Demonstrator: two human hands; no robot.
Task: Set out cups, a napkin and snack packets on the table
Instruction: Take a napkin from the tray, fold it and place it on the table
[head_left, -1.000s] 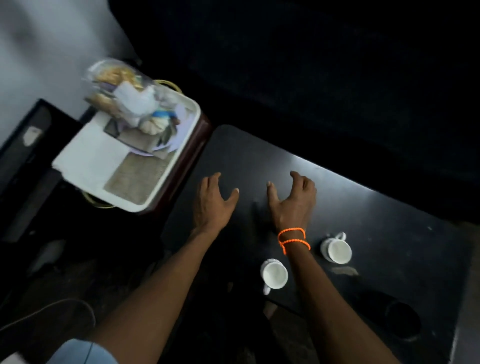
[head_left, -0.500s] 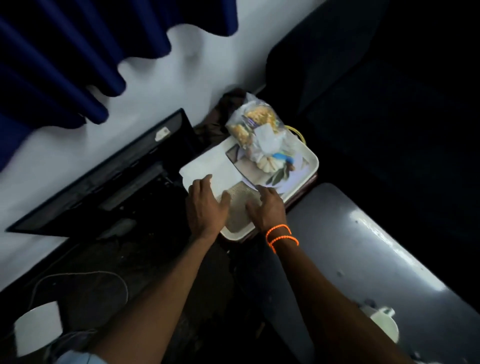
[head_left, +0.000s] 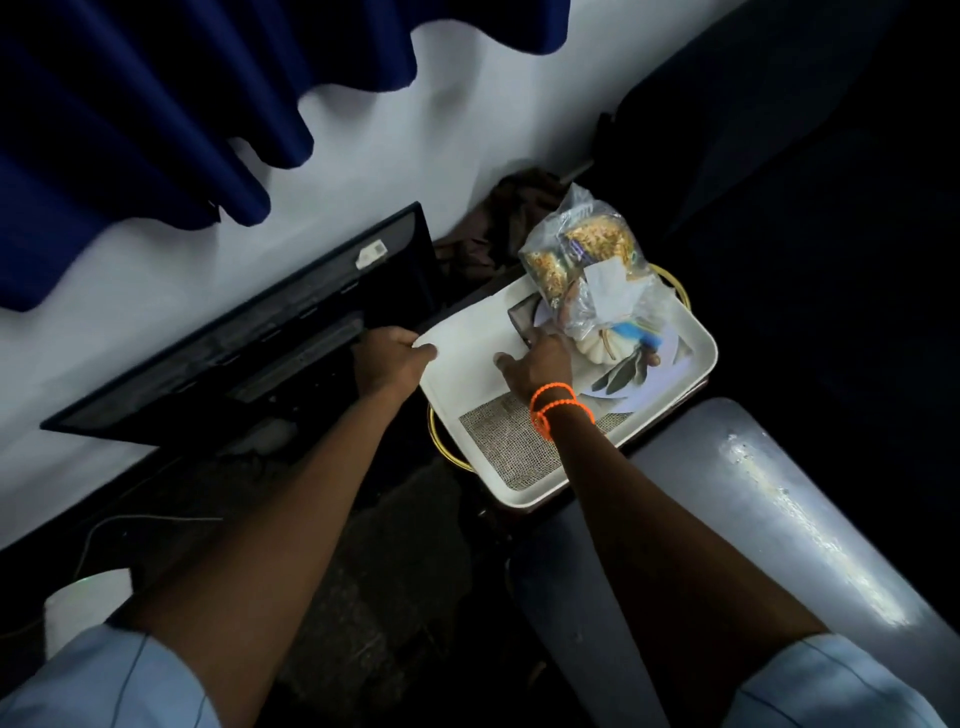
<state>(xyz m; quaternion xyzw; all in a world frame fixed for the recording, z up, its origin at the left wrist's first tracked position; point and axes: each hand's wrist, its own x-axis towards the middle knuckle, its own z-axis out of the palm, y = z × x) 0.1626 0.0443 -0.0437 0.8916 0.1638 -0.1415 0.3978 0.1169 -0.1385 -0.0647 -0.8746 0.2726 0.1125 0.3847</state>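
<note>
A white tray (head_left: 696, 338) sits on a low stand left of the dark table (head_left: 779, 519). On it lies a white napkin (head_left: 467, 343), a woven mat (head_left: 509, 447) and a clear bag of snack packets (head_left: 582, 260) at the far end. My left hand (head_left: 392, 358) pinches the napkin's left corner at the tray's edge. My right hand (head_left: 537, 366), with orange bead bracelets on the wrist, rests flat on the napkin with fingers spread, beside the snack bag. No cups are in view.
A black flat screen (head_left: 249, 332) leans against the white wall left of the tray. Blue curtains (head_left: 156, 104) hang above. A brown cloth (head_left: 514, 213) lies behind the tray. A cable (head_left: 130, 525) and a white object (head_left: 85, 597) lie on the dark floor.
Both hands left the table and reached onto the tray. Then the left hand slid further out to the napkin's corner and gripped it. The view turned left, and the cups dropped out of sight.
</note>
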